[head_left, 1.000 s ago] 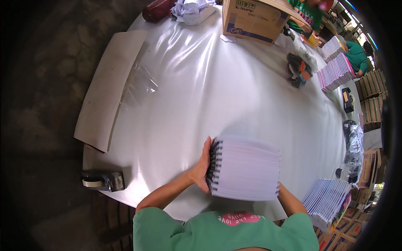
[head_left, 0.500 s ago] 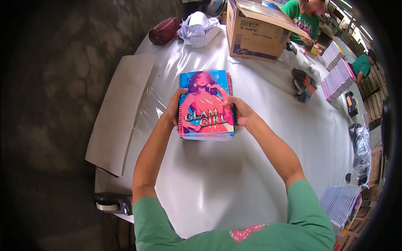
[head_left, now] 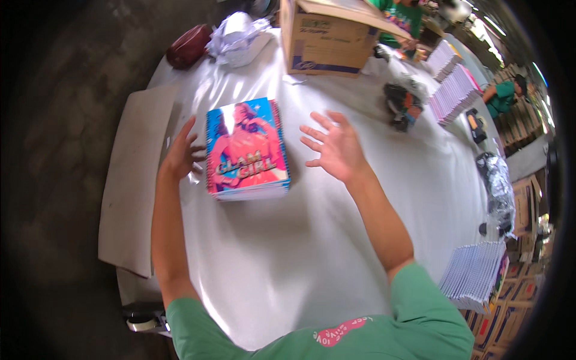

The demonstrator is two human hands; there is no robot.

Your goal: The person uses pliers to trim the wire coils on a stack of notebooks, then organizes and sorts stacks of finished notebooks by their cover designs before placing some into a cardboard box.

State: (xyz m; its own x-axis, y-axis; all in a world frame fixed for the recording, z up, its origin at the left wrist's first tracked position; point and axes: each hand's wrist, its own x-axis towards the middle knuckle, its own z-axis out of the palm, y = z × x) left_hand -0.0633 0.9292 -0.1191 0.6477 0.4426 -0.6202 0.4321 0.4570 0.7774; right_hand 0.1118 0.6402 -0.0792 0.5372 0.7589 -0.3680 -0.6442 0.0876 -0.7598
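Observation:
A stack of spiral notebooks (head_left: 247, 150) lies on the white-covered table (head_left: 258, 252), its top cover blue and pink with a drawn figure. Wire coils run along both long sides of the pile. My left hand (head_left: 183, 151) is just left of the stack, fingers apart and holding nothing. To the right of the stack, well clear of it, my right hand (head_left: 336, 146) is raised with its fingers spread and its palm bare.
A cardboard box (head_left: 327, 45) stands at the back, with crumpled paper (head_left: 239, 39) and a maroon pouch (head_left: 188, 47) to its left. A flat board (head_left: 135, 180) lies left. Notebook stacks (head_left: 474, 273) line the right side. Two people (head_left: 503, 97) work farther off.
Both hands have let go of the notebook stack and moved apart, the right one farther away. The whole view has shifted, so the table's things appear farther left.

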